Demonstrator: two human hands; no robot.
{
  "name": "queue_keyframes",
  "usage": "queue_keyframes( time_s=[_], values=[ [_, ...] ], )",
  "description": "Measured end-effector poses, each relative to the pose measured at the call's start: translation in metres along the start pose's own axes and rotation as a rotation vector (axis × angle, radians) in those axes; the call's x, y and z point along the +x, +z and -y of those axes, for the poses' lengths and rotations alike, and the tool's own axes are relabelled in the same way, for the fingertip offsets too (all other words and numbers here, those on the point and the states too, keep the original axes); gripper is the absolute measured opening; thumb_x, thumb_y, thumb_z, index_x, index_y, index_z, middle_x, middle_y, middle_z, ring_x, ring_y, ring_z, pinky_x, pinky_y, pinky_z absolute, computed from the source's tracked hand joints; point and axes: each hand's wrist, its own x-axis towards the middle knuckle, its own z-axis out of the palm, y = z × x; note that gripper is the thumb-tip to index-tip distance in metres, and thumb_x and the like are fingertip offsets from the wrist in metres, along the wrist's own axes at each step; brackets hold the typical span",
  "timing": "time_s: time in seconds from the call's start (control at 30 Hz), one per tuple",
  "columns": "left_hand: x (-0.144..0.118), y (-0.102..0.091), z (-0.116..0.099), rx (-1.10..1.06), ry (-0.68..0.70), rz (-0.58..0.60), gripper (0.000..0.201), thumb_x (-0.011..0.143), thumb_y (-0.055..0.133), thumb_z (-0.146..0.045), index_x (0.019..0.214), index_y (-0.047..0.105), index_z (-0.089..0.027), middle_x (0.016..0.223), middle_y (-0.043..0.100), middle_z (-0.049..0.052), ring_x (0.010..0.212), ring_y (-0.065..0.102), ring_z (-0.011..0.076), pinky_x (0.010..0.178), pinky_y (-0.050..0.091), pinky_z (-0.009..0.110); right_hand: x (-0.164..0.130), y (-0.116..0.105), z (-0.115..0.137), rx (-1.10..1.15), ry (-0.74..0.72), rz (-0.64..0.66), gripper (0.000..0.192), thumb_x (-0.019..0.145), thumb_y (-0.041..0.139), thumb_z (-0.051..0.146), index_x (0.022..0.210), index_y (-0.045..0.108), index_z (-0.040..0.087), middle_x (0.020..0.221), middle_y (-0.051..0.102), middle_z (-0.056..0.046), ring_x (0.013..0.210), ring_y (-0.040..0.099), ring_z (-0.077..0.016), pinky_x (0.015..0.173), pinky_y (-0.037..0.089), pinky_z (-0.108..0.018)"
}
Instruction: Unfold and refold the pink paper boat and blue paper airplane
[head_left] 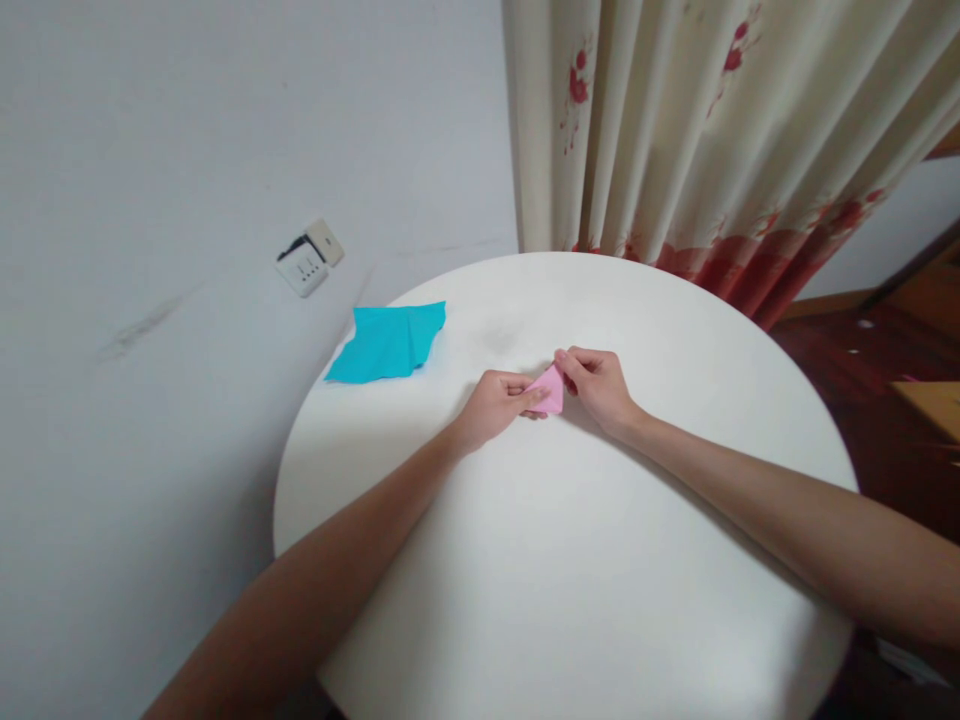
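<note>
Both hands meet near the middle of a round white surface [570, 560]. The left hand [495, 405] and the right hand [600, 385] hold together one small pink folded paper [550, 390]. The paper lies low, on the surface or just above it; I cannot tell if it touches. The grip of the left hand is narrow: the thumb and the bent fingers pinch the left lower side of the pink paper. The grip of the right hand is also narrow, with the fingertips closed on the upper right corner of the same paper. Only a small triangle of pink shows between the two hands; the rest is hidden behind the fingers. Both forearms stretch over the surface from the near edge.

A blue folded paper [388, 343] lies flat on the far left part of the surface, near its edge and well apart from the hands. No hand touches it. It has a crease and its right corner stands a little up.

Behind the surface hangs a cream curtain [675, 130] with red flowers. On the left is a grey wall, and a white wall socket [309, 258] sits on it, near the blue paper. At the right a dark wooden floor [847, 370] shows.
</note>
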Motion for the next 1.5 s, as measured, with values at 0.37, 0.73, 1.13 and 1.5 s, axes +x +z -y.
queue_keyframes(
  time_s=[0.37,0.73,1.13,1.5],
  values=[
    [0.002,0.001,0.001,-0.015,0.013,-0.173,0.044,0.079,0.074,-0.055,0.087,0.078,-0.012,0.071,0.073,0.008,0.059,0.064,0.0135,0.057,0.051,0.024,0.002,-0.001,0.000,-0.046,0.091,0.175,0.045,0.080,0.068,0.055,0.058,0.058,0.017,0.055,0.051,0.003,0.053,0.039,-0.0100,0.052,0.029,-0.027],
    [0.006,-0.002,0.016,0.051,0.180,-0.211,0.066,0.073,0.083,-0.037,0.133,0.064,-0.018,0.109,0.075,0.007,0.082,0.066,0.0156,0.079,0.056,0.031,0.003,-0.002,-0.003,0.075,0.179,0.057,0.043,0.078,0.072,0.055,0.059,0.059,0.018,0.054,0.052,0.002,0.049,0.039,-0.0095,0.048,0.026,-0.027],
    [0.004,-0.002,0.012,0.116,0.240,-0.276,0.066,0.072,0.085,-0.032,0.133,0.064,-0.019,0.120,0.073,0.009,0.090,0.068,0.0191,0.083,0.056,0.032,0.000,-0.001,0.003,0.113,0.200,0.149,0.053,0.075,0.072,0.065,0.057,0.056,0.018,0.053,0.050,0.003,0.049,0.039,-0.0093,0.048,0.026,-0.026],
    [0.003,-0.002,0.011,0.160,0.251,-0.350,0.059,0.077,0.078,-0.029,0.133,0.064,-0.017,0.101,0.078,0.006,0.079,0.068,0.0172,0.073,0.056,0.029,-0.002,-0.002,0.005,0.091,0.181,0.300,0.048,0.079,0.069,0.061,0.062,0.061,0.017,0.055,0.052,0.002,0.051,0.040,-0.0097,0.049,0.025,-0.026]
  ],
)
